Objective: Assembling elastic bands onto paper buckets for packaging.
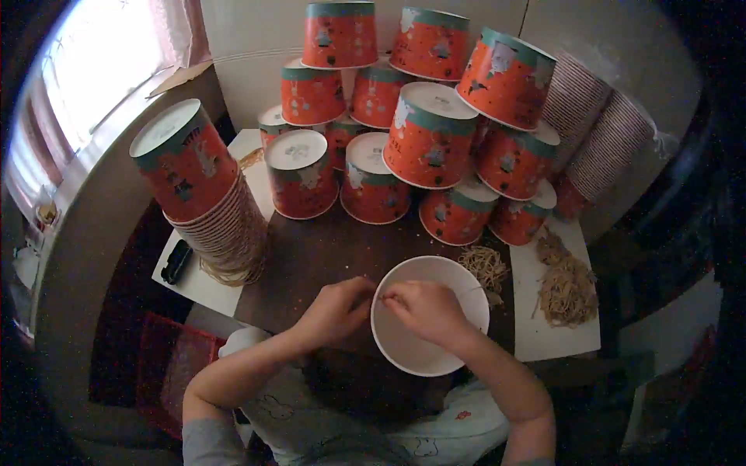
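A paper bucket (pixel 416 353), white inside, stands mouth up at the table's near edge in front of me. My left hand (pixel 342 309) is closed just outside its left rim, fingertips pinched close to the wall; whatever they hold is too small to make out. Over the mouth reaches my right hand (pixel 426 309), its fingers pinched at the inner side of that same rim. A thin pale string (pixel 471 291) shows beside this hand and seems to run from it toward the bucket's right rim. The fingertips of both hands nearly meet.
Upside-down orange-and-green buckets (pixel 301 175) are piled at the back. A tall nested stack (pixel 194 171) leans at the left beside a black object (pixel 177 262). String bundles lie right: a small heap (pixel 483 268) and a larger one (pixel 567 287). Wrapped bucket stacks (pixel 610 140) stand behind.
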A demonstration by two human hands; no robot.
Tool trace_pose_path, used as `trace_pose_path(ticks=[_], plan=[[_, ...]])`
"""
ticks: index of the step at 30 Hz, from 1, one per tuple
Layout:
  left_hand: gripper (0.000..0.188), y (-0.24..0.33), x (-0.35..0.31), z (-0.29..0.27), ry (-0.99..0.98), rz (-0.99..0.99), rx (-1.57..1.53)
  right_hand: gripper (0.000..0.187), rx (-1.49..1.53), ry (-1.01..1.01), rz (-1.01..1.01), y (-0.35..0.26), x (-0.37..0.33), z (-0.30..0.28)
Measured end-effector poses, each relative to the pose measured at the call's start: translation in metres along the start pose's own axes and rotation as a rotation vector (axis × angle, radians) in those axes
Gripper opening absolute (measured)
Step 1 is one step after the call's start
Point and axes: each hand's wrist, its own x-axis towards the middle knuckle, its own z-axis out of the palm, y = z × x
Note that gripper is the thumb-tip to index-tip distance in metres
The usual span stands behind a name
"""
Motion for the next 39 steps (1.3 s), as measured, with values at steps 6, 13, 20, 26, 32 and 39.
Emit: trace_pose_path(ticks=[6,13,20,26,32,39], plan=[[0.02,0.005,-0.001,0.0,0.013,0.039,0.032,0.017,-0.078,0.021,-0.031,-0.001,0.0,0.001],[0.016,-0.001,-0.002,0.002,0.025,0.094,0.071,0.016,-0.139,0.003,-0.025,-0.005,0.001,0.001],[0.014,0.001,-0.001,-0.001,0.041,0.134,0.105,0.017,-0.134,0.031,-0.049,-0.002,0.001,0.001],[0.016,0.005,0.002,-0.031,0.039,0.069,0.232,0.022,-0.142,0.047,-0.089,0.003,-0.004,-0.019],[0.007,-0.006,0.009,-0.05,-0.113,-0.055,-0.982,0.021,-0.087,-0.074,0.044,-0.004,-0.004,-0.039],[0.006,-0.005,0.017,-0.047,-0.297,-0.122,-1.159,0.015,0.235,-0.117,-0.035,-0.007,0.004,-0.045]])
